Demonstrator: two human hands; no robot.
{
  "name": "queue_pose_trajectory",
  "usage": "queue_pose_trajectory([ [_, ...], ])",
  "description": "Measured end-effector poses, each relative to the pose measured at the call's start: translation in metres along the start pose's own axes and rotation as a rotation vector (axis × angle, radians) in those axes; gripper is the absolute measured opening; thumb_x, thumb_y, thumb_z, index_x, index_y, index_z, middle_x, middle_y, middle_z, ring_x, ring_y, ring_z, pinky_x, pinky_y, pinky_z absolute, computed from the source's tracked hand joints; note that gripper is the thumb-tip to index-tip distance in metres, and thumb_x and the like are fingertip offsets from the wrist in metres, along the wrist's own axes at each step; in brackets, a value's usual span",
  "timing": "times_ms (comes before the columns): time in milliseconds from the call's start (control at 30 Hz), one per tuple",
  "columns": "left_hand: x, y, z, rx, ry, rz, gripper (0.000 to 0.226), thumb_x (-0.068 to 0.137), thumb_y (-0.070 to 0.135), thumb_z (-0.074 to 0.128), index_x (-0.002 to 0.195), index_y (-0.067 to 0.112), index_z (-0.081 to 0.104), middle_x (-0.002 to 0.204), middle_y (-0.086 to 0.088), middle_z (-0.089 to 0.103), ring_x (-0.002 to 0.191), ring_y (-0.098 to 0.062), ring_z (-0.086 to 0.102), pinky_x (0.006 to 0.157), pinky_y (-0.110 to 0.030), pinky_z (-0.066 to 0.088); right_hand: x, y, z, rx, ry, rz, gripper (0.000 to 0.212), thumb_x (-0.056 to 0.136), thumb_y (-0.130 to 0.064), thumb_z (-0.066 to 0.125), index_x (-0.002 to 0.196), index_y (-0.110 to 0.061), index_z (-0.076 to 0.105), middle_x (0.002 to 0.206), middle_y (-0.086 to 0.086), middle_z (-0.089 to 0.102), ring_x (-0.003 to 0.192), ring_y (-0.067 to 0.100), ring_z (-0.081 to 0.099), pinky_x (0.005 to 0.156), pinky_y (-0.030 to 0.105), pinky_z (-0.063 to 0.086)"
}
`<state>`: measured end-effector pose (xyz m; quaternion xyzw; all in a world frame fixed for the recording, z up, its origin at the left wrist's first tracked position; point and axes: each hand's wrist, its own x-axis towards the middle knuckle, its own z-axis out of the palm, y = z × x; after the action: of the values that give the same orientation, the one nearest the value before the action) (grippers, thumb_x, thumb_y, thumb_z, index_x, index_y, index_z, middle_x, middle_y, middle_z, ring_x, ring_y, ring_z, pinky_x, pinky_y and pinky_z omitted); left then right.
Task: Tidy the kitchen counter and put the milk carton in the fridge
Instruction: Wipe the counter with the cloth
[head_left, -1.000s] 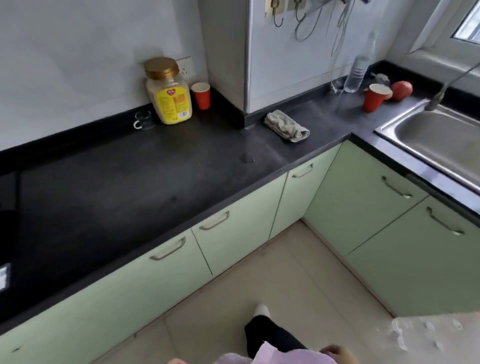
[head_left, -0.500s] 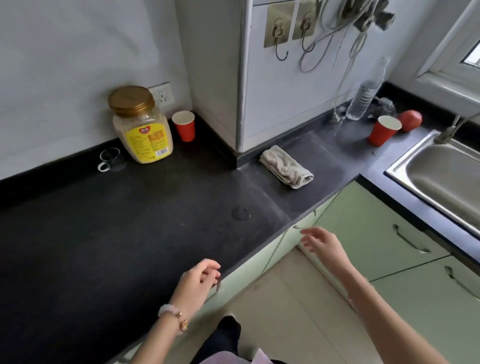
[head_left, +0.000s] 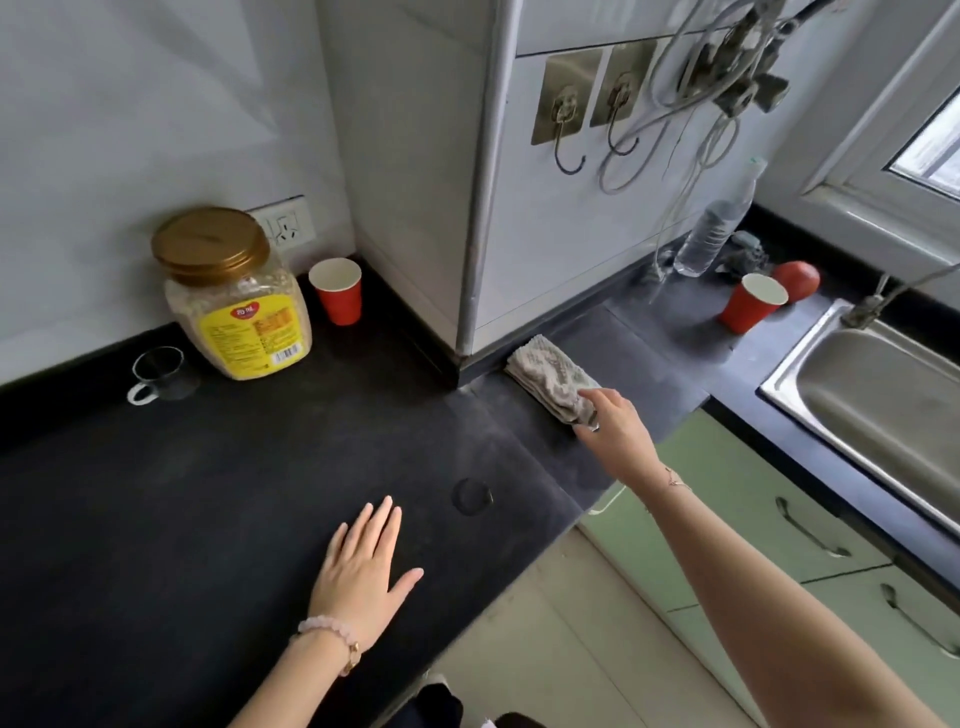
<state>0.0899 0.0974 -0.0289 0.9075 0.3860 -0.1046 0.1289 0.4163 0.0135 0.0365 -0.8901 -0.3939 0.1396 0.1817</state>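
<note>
One big black counter (head_left: 208, 493) wraps round the corner here, with a steel sink (head_left: 872, 410) set in at its right end. A fat plastic jar (head_left: 236, 306) with a gold lid sits at the back edge. The person's left hand (head_left: 363, 566) lies flat near the front edge, fingers straight, holding nothing. The right hand (head_left: 615, 431) has fingers curled round the near end of a grey cloth (head_left: 550, 371), which lies by the white column's foot. There's one red cup (head_left: 336, 291) in the back corner, another cup (head_left: 750, 304) near the sink, and a tiny glass mug (head_left: 158, 374) left of the jar.
</note>
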Motion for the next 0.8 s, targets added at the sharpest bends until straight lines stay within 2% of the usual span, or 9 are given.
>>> queue_pose_trajectory([
  [67, -0.001, 0.000, -0.002, -0.011, -0.023, -0.005, 0.077, 0.088, 0.061, 0.001, 0.127, 0.015, 0.050, 0.132, 0.001, 0.057, 0.124, -0.017, 0.048, 0.104, -0.033, 0.036, 0.011, 0.000, 0.005, -0.058, -0.006, -0.014, 0.050, 0.083, -0.012, 0.057, 0.133, -0.010, 0.050, 0.135, 0.008, 0.051, 0.128, 0.031, 0.043, 0.104, 0.035, 0.037],
  [167, -0.002, -0.001, -0.003, -0.009, -0.065, -0.016, 0.076, 0.088, 0.062, 0.001, 0.130, 0.015, 0.043, 0.136, 0.001, 0.054, 0.126, -0.015, 0.032, 0.103, -0.038, 0.021, 0.026, -0.005, 0.012, -0.157, -0.015, -0.057, 0.045, 0.083, -0.013, 0.055, 0.128, -0.009, 0.053, 0.131, 0.008, 0.055, 0.124, 0.033, 0.047, 0.102, 0.038, 0.038],
  [233, -0.003, 0.000, -0.006, -0.023, -0.098, -0.030, 0.075, 0.088, 0.062, 0.002, 0.132, 0.015, 0.040, 0.137, 0.001, 0.052, 0.127, -0.014, 0.031, 0.107, -0.034, 0.015, 0.036, -0.009, 0.015, -0.194, -0.032, -0.064, 0.041, 0.081, -0.015, 0.055, 0.121, -0.011, 0.056, 0.129, 0.004, 0.057, 0.121, 0.032, 0.049, 0.101, 0.038, 0.038],
  [333, -0.005, 0.001, -0.008, -0.047, -0.140, -0.057, 0.074, 0.088, 0.062, 0.003, 0.135, 0.016, 0.037, 0.140, 0.002, 0.049, 0.129, -0.013, 0.029, 0.110, -0.028, 0.000, 0.048, -0.008, 0.019, -0.225, -0.067, -0.084, 0.045, 0.080, -0.019, 0.053, 0.125, -0.019, 0.055, 0.135, -0.002, 0.052, 0.126, 0.025, 0.046, 0.105, 0.038, 0.036],
  [467, -0.005, 0.004, -0.009, -0.088, -0.158, -0.086, 0.074, 0.088, 0.062, 0.002, 0.134, 0.017, 0.039, 0.139, 0.005, 0.049, 0.129, -0.012, 0.031, 0.110, -0.026, -0.001, 0.056, -0.005, 0.023, -0.236, -0.054, -0.072, 0.050, 0.078, -0.019, 0.053, 0.127, -0.024, 0.052, 0.136, -0.006, 0.049, 0.126, 0.023, 0.045, 0.098, 0.038, 0.043],
  [600, -0.002, 0.009, -0.008, -0.057, -0.105, -0.091, 0.071, 0.079, 0.063, 0.026, 0.131, 0.019, 0.046, 0.138, 0.005, 0.051, 0.126, -0.015, 0.050, 0.109, -0.031, 0.012, 0.066, 0.000, 0.022, -0.298, -0.042, -0.128, 0.048, 0.077, -0.007, 0.052, 0.123, -0.021, 0.054, 0.129, 0.000, 0.055, 0.116, 0.029, 0.049, 0.083, 0.038, 0.049],
  [667, -0.002, 0.012, -0.006, -0.061, -0.042, -0.125, 0.076, 0.076, 0.063, 0.024, 0.136, 0.020, 0.040, 0.146, 0.007, 0.040, 0.132, -0.014, 0.042, 0.113, -0.030, 0.017, 0.070, -0.001, 0.021, -0.314, -0.028, -0.125, 0.045, 0.078, -0.006, 0.051, 0.121, -0.021, 0.056, 0.125, 0.001, 0.057, 0.112, 0.030, 0.051, 0.079, 0.037, 0.048],
  [733, -0.002, 0.013, -0.004, -0.069, 0.028, -0.094, 0.080, 0.076, 0.065, 0.016, 0.145, 0.022, 0.020, 0.154, 0.011, 0.011, 0.143, -0.013, 0.016, 0.116, -0.030, 0.005, 0.071, -0.003, 0.018, -0.314, -0.029, -0.119, 0.043, 0.080, -0.008, 0.050, 0.119, -0.021, 0.057, 0.122, 0.001, 0.059, 0.109, 0.029, 0.053, 0.078, 0.036, 0.048],
  [800, 0.000, 0.015, -0.004, -0.109, 0.067, -0.076, 0.074, 0.086, 0.061, 0.026, 0.147, 0.023, 0.007, 0.153, 0.014, -0.005, 0.145, -0.012, 0.000, 0.114, -0.029, -0.004, 0.069, -0.004, 0.014, -0.300, -0.041, -0.114, 0.041, 0.079, -0.011, 0.051, 0.118, -0.021, 0.059, 0.118, 0.003, 0.061, 0.107, 0.029, 0.054, 0.078, 0.035, 0.048],
])
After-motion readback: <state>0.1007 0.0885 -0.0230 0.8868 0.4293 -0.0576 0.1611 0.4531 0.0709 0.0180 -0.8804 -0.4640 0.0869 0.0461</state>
